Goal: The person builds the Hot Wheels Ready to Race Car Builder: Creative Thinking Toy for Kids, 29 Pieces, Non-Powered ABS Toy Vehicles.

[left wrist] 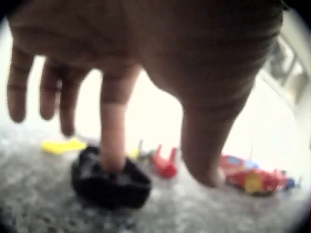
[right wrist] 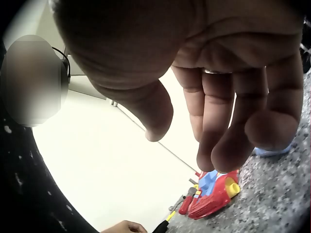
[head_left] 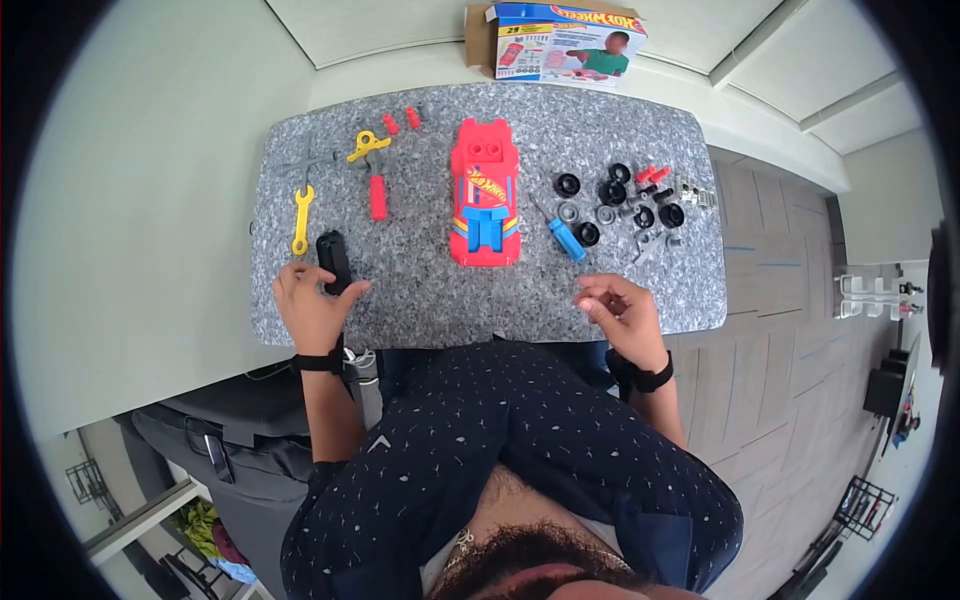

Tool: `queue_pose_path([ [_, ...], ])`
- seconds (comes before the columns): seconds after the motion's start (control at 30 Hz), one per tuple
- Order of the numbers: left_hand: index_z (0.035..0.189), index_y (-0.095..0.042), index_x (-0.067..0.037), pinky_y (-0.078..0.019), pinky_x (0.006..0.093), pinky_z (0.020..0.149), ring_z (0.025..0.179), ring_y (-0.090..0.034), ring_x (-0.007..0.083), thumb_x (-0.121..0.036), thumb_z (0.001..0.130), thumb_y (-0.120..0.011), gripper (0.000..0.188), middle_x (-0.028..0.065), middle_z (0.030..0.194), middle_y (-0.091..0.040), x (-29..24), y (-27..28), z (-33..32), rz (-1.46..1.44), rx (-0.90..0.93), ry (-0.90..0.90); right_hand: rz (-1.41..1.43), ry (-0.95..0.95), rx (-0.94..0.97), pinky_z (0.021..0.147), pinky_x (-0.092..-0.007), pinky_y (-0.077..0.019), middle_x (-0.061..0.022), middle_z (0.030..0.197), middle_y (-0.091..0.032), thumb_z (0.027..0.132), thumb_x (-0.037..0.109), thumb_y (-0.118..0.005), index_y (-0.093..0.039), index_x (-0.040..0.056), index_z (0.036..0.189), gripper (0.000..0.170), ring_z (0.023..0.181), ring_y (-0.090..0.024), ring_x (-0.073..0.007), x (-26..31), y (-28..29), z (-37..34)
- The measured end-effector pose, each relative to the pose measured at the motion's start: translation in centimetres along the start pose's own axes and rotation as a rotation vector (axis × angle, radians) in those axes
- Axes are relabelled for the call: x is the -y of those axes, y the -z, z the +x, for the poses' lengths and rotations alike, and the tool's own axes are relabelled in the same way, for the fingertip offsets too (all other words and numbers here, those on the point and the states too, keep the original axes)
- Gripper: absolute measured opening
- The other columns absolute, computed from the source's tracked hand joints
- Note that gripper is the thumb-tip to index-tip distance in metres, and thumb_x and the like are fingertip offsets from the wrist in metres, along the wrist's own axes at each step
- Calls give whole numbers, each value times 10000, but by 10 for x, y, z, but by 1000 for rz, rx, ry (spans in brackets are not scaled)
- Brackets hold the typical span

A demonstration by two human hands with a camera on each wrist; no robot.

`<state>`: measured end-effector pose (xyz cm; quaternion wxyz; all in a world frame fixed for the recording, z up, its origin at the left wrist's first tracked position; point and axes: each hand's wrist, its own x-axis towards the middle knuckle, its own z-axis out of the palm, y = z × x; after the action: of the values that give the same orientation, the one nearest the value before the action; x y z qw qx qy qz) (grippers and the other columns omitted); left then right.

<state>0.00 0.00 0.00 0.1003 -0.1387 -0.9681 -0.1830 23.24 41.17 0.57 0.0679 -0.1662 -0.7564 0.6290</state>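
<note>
My left hand [head_left: 308, 303] is at the table's front left with its thumb and fingers spread. Beside it lies a long black object [head_left: 338, 262] of unclear kind; in the left wrist view, my index finger [left wrist: 113, 141] reaches down to this black piece [left wrist: 109, 187]. Past the table's front middle hovers my right hand [head_left: 622, 315], fingers loosely bent and holding nothing. A blue-handled screwdriver [head_left: 567, 241] lies just beyond it. Between the hands, farther back, sits a red Hot Wheels toy car [head_left: 486, 190] with a blue part near its front end.
A yellow wrench [head_left: 302, 222], a red-handled hammer [head_left: 377, 197] and small red pieces [head_left: 412, 118] lie at the left. Several black wheels [head_left: 613, 192] and grey parts are scattered at the right of the granite-patterned table [head_left: 420, 310]. A Hot Wheels box [head_left: 560, 45] stands behind.
</note>
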Motion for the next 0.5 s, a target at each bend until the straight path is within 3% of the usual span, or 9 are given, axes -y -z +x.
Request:
queue_pose_path([
  [0.03, 951, -781, -69, -508, 528, 1060, 1254, -589, 423, -392, 653, -1083, 534, 159, 1274, -658, -14, 4, 4, 11, -38, -12, -31, -12, -25, 673, -267, -531, -61, 978, -833, 1012, 95, -862, -789, 3, 1262, 276, 738, -667, -68, -3, 4, 3],
  [0.13, 1167, -794, -92, -491, 524, 1121, 1336, -577, 446, -378, 708, -1058, 603, 185, 1413, -650, -60, -6, 35, -203, -28, -319, -399, 36, -96, 644, -288, -532, -81, 955, -829, 978, 101, -884, -794, -4, 1234, 292, 695, -672, -109, 1, 12, 18],
  [0.2, 1317, -765, -98, -463, 539, 1200, 1467, -534, 432, -240, 859, -936, 509, 185, 1582, -602, -100, -6, 40, -308, 112, -486, -390, 57, -127, 617, -308, -529, -97, 954, -825, 956, 113, -895, -801, -1, 1228, 309, 670, -671, -144, -1, 15, 2],
  [0.3, 1408, -741, -117, -429, 554, 1266, 1570, -483, 397, -55, 932, -775, 481, 159, 1696, -535, -137, -46, 90, -316, 269, -805, -373, 70, -159, 613, -310, -528, -93, 960, -828, 961, 121, -892, -805, 8, 1230, 304, 670, -670, -142, 1, 12, 3],
  [0.4, 1468, -724, -152, -408, 548, 1303, 1612, -458, 378, 50, 917, -693, 588, 147, 1742, -495, -154, -87, 115, -193, 312, -891, -355, 71, -183, 614, -306, -527, -87, 965, -832, 961, 125, -892, -809, 14, 1227, 300, 674, -670, -139, 7, 10, -5],
  [0.5, 1551, -680, -204, -416, 528, 1303, 1608, -466, 388, 64, 880, -727, 725, 157, 1742, -490, -157, -99, 110, -159, 379, -880, -335, 49, -210, 611, -299, -519, -75, 973, -836, 958, 123, -896, -813, 19, 1225, 298, 691, -670, -131, 0, 13, -20],
])
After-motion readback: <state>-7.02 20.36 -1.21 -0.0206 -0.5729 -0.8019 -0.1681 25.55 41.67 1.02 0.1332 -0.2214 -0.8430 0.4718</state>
